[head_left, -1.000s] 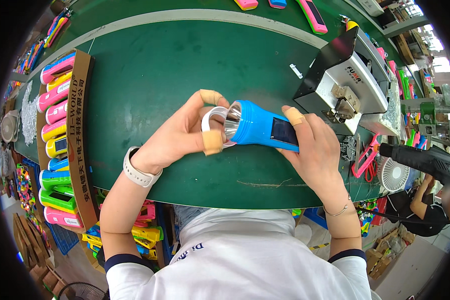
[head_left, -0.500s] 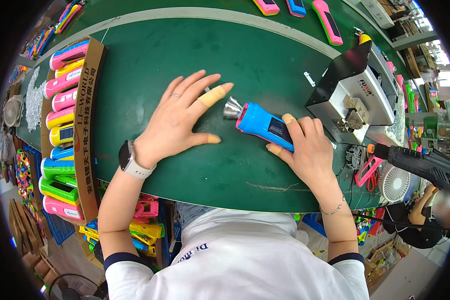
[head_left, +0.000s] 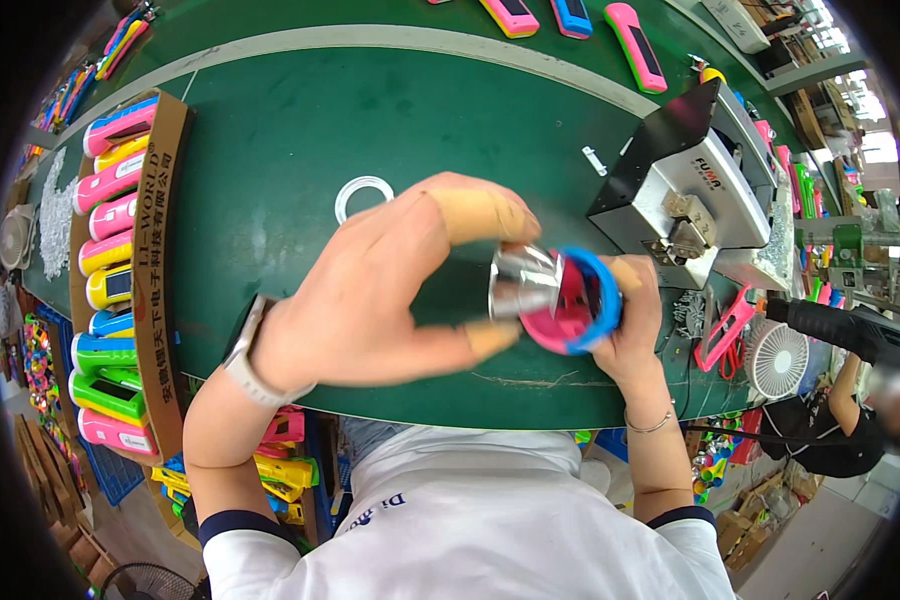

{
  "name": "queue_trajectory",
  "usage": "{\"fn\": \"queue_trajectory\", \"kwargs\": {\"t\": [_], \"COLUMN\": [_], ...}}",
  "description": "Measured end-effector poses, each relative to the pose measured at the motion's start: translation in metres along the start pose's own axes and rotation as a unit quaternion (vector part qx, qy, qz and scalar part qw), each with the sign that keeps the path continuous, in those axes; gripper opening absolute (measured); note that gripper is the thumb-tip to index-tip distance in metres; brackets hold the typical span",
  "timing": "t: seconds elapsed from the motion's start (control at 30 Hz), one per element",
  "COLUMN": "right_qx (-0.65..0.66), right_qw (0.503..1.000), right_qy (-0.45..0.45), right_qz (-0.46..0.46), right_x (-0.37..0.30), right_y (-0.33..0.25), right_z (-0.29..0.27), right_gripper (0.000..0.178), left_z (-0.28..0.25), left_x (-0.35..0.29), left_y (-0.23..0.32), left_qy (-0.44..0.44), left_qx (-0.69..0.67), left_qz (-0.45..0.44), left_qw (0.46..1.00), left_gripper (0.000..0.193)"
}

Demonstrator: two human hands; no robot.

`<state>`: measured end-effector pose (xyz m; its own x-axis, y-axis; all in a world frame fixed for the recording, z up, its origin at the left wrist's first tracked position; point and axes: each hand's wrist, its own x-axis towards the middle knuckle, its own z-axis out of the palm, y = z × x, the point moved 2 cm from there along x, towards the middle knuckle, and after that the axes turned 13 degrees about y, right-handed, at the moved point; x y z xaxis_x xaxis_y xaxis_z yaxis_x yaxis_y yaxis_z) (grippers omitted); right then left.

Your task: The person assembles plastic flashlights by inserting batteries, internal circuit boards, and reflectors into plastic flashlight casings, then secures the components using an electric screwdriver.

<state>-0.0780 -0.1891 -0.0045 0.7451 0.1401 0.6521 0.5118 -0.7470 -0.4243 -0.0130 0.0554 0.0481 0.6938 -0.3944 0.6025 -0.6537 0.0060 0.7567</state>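
Silver reflector cone (head_left: 526,283) pinched in left hand (head_left: 370,300), wide end toward torch body (head_left: 580,305) gripped by right hand (head_left: 635,320); axes aligned, touching.

bright even light | soft shadows | fisheye bend, dark rim

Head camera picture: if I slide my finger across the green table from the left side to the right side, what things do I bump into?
Cardboard box of colourful torches → white ring → left hand → shiny silver reflector → blue and pink torch in the right hand → grey machine → small white fan.
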Motion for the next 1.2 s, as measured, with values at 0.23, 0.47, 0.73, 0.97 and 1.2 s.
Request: {"fn": "queue_trajectory", "kwargs": {"t": [0.23, 0.47, 0.73, 0.97, 1.2], "right_qx": [0.123, 0.142, 0.155, 0.179, 0.202], "right_qw": [0.989, 0.986, 0.986, 0.983, 0.978], "right_qy": [0.085, 0.086, 0.062, 0.044, 0.000], "right_qz": [0.013, 0.020, -0.012, 0.008, 0.048], "right_x": [-0.011, -0.012, -0.010, -0.012, -0.018], "right_y": [-0.003, -0.001, -0.003, -0.006, -0.010], "right_z": [0.001, 0.003, 0.004, 0.007, 0.012], "right_gripper": [0.043, 0.045, 0.044, 0.043, 0.045], "left_z": [-0.001, -0.007, 0.017, 0.035, 0.027], "left_x": [0.008, 0.003, -0.001, 0.003, 0.008], "left_y": [0.032, 0.034, 0.058, 0.050, 0.050], "left_qy": [0.005, -0.005, 0.027, -0.017, -0.125], "left_qx": [-0.119, -0.063, 0.232, 0.227, 0.222], "left_qz": [-0.023, -0.091, 0.219, 0.192, 0.159], "left_qw": [0.993, 0.994, 0.947, 0.955, 0.954], "left_gripper": [0.062, 0.058, 0.032, 0.032, 0.030]}}
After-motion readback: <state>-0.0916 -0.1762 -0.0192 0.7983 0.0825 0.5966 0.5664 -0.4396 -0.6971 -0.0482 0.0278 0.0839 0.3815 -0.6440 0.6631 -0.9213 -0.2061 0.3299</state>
